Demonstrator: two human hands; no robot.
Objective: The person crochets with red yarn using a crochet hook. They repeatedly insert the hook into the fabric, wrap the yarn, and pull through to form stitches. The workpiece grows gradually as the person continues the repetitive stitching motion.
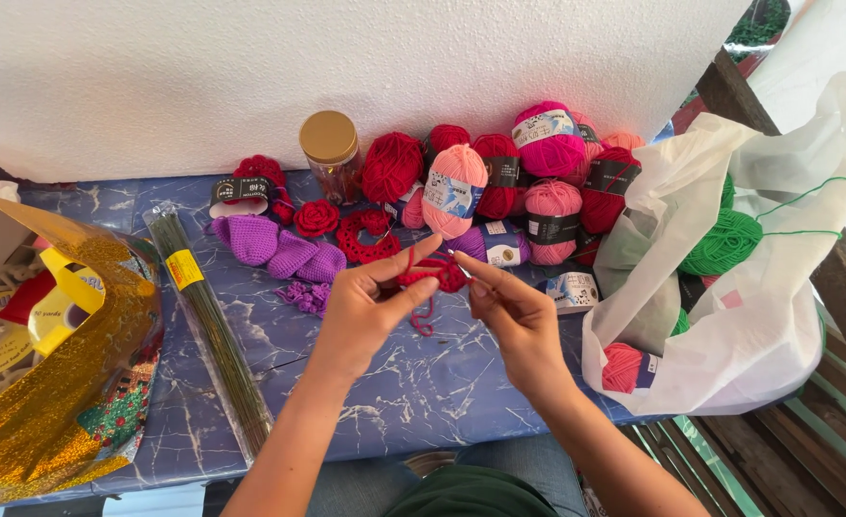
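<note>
My left hand [370,306] pinches a small red crochet piece [434,274] between thumb and forefinger, and a red yarn tail hangs below it. My right hand [511,316] holds a thin crochet hook [458,260] whose tip meets the red piece. Both hands hover over a blue marbled table [423,383]. Just behind them lie a finished red crochet ring [365,236], a red crochet flower [315,217] and purple crochet pieces [284,251].
Red, pink and magenta yarn balls [499,172] crowd the back by the white wall, next to a gold-lidded jar [331,153]. A white bag [729,278] with green yarn sits right. A pack of green wire stems [214,330] and a gold glitter bag [59,373] lie left.
</note>
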